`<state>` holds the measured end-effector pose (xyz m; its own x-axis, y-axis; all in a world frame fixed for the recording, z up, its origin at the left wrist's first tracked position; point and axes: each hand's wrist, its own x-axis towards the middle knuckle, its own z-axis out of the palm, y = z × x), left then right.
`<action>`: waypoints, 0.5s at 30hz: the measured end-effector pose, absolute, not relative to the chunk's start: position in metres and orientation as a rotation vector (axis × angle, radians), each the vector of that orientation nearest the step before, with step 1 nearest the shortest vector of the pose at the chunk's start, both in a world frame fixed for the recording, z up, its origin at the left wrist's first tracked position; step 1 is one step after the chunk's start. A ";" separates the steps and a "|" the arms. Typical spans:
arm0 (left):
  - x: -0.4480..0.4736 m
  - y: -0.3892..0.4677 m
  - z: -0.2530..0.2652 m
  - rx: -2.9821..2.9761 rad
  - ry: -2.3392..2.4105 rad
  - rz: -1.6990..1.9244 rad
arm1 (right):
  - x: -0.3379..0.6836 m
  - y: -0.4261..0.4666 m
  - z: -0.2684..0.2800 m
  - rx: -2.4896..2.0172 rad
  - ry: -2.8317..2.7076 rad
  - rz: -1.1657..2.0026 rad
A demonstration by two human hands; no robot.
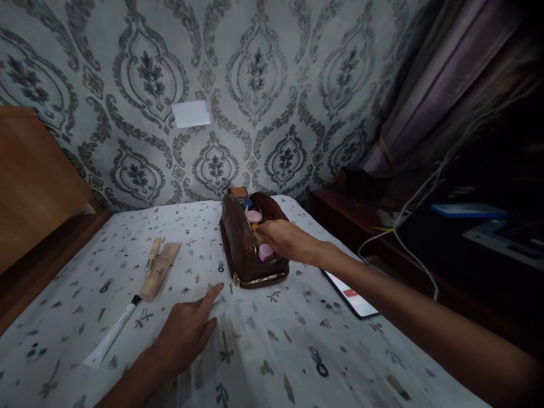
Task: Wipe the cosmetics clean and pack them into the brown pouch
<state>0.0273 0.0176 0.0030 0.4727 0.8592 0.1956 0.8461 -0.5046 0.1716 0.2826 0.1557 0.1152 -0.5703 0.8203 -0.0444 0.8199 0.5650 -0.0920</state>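
Where the brown bag (236, 235) gapes beneath the right hand (291, 241), I cannot tell its grip.

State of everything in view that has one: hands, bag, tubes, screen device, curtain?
Brown bag: unzipped, open, upright, items inside.
Right hand: fingers at the bag's opening; grip unclear.
Left hand: empty, index finger extended.
White tube: lying down.
Large beige tube: lying down.
Dark-edged device: screen lit, partly hidden by the right forearm.
Curtain: gathered.
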 end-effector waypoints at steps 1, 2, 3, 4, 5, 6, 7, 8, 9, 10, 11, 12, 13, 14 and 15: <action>0.026 0.016 -0.001 2.651 1.540 0.415 | 0.282 0.156 0.119 -1.443 -2.781 0.175; 0.024 0.015 -0.006 2.650 1.546 0.441 | 0.281 0.155 0.121 -1.418 -2.773 0.192; 0.023 0.014 -0.011 2.650 1.556 0.472 | 0.281 0.155 0.123 -1.388 -2.759 0.211; 0.022 0.014 -0.015 2.651 1.565 0.502 | 0.281 0.154 0.124 -1.364 -2.743 0.234; 0.021 0.013 -0.020 2.654 1.574 0.532 | 0.281 0.154 0.124 -1.352 -2.729 0.258; 0.020 0.013 -0.023 2.659 1.573 0.553 | 0.281 0.154 0.124 -1.349 -2.718 0.279; 0.019 0.013 -0.025 2.664 1.562 0.559 | 0.281 0.154 0.123 -1.349 -2.711 0.297; 0.019 0.013 -0.026 2.669 1.546 0.554 | 0.281 0.154 0.123 -1.348 -2.705 0.309; 0.019 0.013 -0.026 2.670 1.537 0.550 | 0.281 0.154 0.122 -1.349 -2.700 0.310; 0.018 0.013 -0.025 2.668 1.535 0.547 | 0.281 0.154 0.122 -1.347 -2.700 0.301; 0.018 0.013 -0.023 2.665 1.531 0.542 | 0.281 0.155 0.122 -1.346 -2.704 0.287; 0.018 0.013 -0.021 2.660 1.529 0.534 | 0.281 0.155 0.121 -1.349 -2.711 0.270; 0.018 0.013 -0.018 2.656 1.529 0.526 | 0.280 0.156 0.121 -1.357 -2.718 0.253; 0.018 0.013 -0.016 2.653 1.529 0.512 | 0.280 0.156 0.121 -1.365 -2.725 0.240; 0.018 0.012 -0.013 2.651 1.524 0.492 | 0.280 0.156 0.120 -1.371 -2.729 0.234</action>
